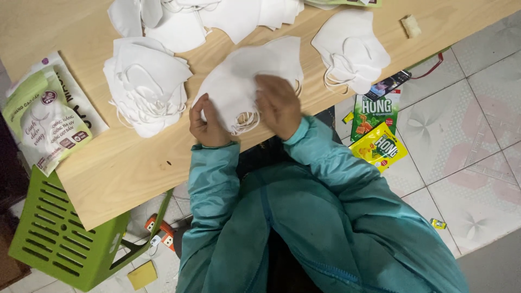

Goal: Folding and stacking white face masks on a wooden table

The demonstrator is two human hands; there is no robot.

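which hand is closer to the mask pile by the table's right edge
Right. The right hand lies on the held masks, just down-left of that pile; the left hand grips their far left end, farther away.

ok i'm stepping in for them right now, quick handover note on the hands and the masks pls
Left hand: pinches the near edge of a small stack of white masks at the table's front edge.
Right hand: lies flat on top of that stack, pressing it down.
Around it on the wooden table: a loose pile of masks to the left, another to the right, more heaped at the far edge. Printed pouches lie at the left end.
Done: several stacks are gathered.
Left: none of the visible masks is inside a pouch.
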